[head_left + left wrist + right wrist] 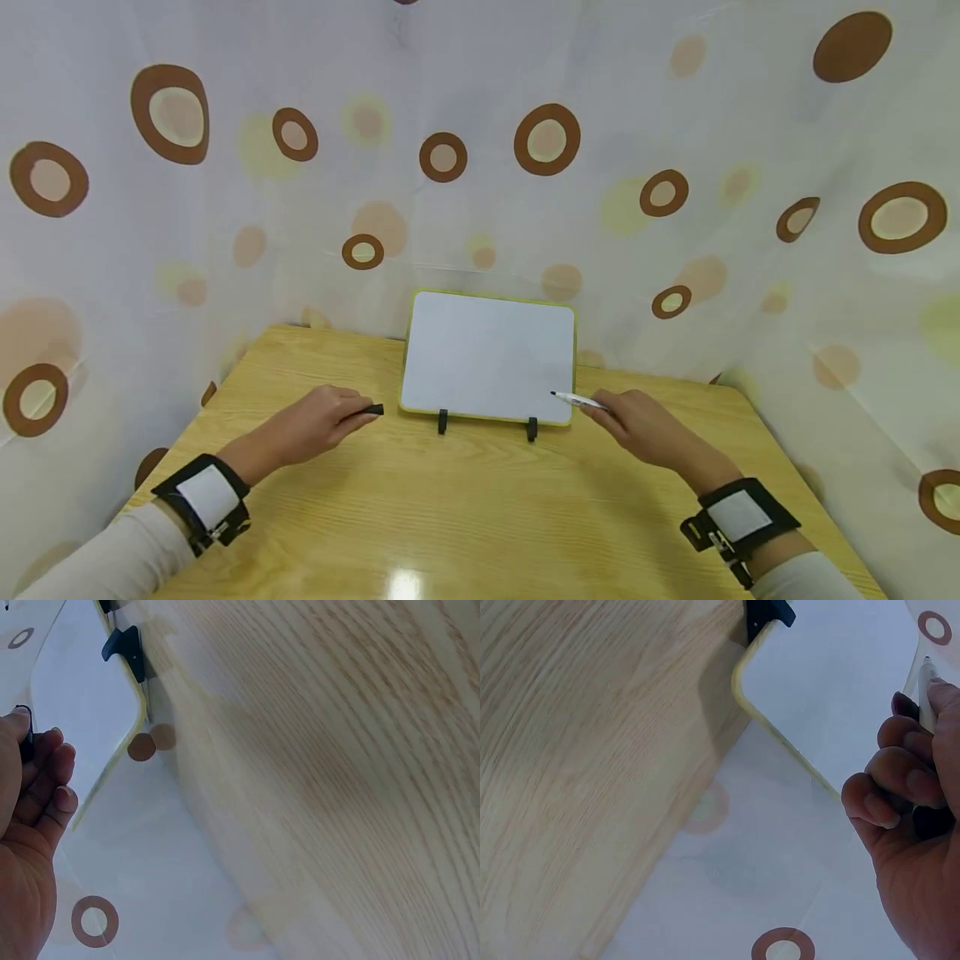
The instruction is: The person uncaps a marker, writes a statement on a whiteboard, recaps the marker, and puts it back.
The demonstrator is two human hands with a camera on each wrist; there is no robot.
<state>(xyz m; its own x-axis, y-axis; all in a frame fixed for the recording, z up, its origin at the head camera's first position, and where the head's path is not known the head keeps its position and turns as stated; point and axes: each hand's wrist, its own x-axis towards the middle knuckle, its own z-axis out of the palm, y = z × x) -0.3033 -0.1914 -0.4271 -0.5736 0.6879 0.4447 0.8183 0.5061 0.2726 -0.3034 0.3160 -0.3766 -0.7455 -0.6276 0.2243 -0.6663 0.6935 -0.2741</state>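
Observation:
A blank whiteboard (487,354) with a yellow edge leans back on a stand with two black feet (532,429). To its right, my right hand (641,425) grips a white marker (577,400), its dark tip bare and pointing left over the board's lower right corner in the head view. In the right wrist view the marker (928,697) shows between thumb and fingers. On the board's left side, my left hand (322,421) pinches a small black marker cap (372,409). The cap (27,739) is partly hidden by the thumb in the left wrist view.
The board stands near the back edge of a light wooden table (450,508). Behind and on both sides hangs a pale curtain (480,108) patterned with brown rings and spots. Black straps with white pads (210,496) are worn on both wrists.

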